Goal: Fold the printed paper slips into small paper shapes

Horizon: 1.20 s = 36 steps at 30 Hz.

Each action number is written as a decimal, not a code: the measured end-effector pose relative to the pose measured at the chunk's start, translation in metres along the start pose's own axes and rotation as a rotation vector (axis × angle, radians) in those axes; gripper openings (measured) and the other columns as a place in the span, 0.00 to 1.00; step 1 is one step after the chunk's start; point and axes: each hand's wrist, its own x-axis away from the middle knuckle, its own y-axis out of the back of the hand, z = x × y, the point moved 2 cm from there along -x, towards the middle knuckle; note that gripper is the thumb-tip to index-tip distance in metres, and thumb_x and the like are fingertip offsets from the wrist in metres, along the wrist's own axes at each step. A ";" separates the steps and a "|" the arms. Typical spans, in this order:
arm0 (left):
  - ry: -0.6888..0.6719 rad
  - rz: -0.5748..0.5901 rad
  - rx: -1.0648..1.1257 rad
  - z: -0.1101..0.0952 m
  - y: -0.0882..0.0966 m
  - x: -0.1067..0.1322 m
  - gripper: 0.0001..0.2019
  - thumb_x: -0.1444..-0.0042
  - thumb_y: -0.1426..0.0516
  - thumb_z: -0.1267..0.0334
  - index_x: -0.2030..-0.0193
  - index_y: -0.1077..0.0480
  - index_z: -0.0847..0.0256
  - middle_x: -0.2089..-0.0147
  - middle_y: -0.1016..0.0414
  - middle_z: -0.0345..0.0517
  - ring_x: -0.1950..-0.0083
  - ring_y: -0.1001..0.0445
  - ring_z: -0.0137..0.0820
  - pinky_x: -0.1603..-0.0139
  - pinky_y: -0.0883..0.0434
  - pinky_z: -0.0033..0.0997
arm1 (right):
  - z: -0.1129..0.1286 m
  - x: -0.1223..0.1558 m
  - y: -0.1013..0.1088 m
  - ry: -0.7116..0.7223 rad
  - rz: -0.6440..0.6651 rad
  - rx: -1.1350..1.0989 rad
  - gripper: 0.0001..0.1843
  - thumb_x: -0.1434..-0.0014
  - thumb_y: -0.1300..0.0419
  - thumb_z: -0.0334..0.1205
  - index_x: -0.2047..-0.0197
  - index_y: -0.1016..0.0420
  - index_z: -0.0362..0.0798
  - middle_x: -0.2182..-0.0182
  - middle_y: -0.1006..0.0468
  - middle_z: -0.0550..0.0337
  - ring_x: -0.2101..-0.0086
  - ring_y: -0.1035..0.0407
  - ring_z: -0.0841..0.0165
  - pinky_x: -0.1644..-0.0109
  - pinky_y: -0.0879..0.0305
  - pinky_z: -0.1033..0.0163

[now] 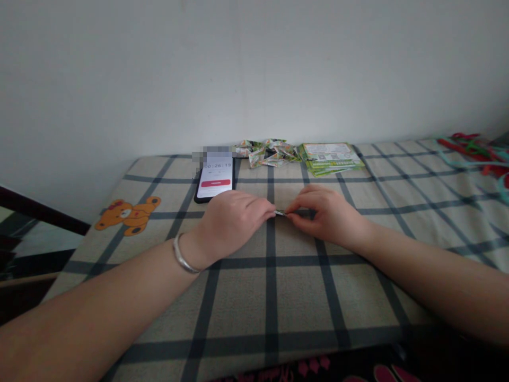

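Observation:
My left hand [240, 215], with a silver bangle on the wrist, pinches one end of a small, narrow folded piece of paper [280, 213]. At its other end, the thumb and fingertips of my right hand [324, 212] are closed on the same piece. Only a short pale and dark strip of it shows between the fingertips, low over the checked cloth. Behind my hands lie several folded paper pieces [274, 154] with green and orange print. Right of them is a stack of green printed leaflets [332, 157].
A phone [214, 178] with a running timer lies just beyond my left hand. On the checked tablecloth [238, 302], a flat orange bear figure [127, 216] is at the left. Red and teal items [477, 154] sit at the far right. A white wall [254, 69] stands behind.

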 end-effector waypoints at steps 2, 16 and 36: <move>-0.020 -0.025 -0.030 -0.002 0.002 0.000 0.08 0.36 0.46 0.62 0.62 0.27 0.62 0.67 0.20 0.45 0.65 0.21 0.36 0.65 0.28 0.35 | 0.000 0.000 0.000 -0.040 0.006 -0.035 0.07 0.44 0.40 0.33 0.65 0.20 0.47 0.70 0.20 0.60 0.67 0.28 0.69 0.63 0.36 0.66; -0.009 -0.103 -0.012 -0.006 0.006 -0.002 0.06 0.36 0.45 0.62 0.60 0.29 0.61 0.65 0.21 0.40 0.65 0.22 0.33 0.66 0.31 0.31 | 0.006 0.000 -0.004 -0.164 0.004 -0.284 0.10 0.46 0.41 0.32 0.62 0.20 0.49 0.67 0.18 0.63 0.66 0.25 0.73 0.61 0.32 0.69; 0.376 -0.037 0.500 -0.006 -0.004 -0.005 0.06 0.42 0.41 0.73 0.59 0.32 0.60 0.64 0.25 0.35 0.63 0.25 0.24 0.60 0.29 0.22 | 0.008 -0.003 -0.006 -0.292 0.034 -0.395 0.07 0.46 0.41 0.33 0.65 0.23 0.49 0.67 0.19 0.64 0.65 0.25 0.71 0.59 0.32 0.66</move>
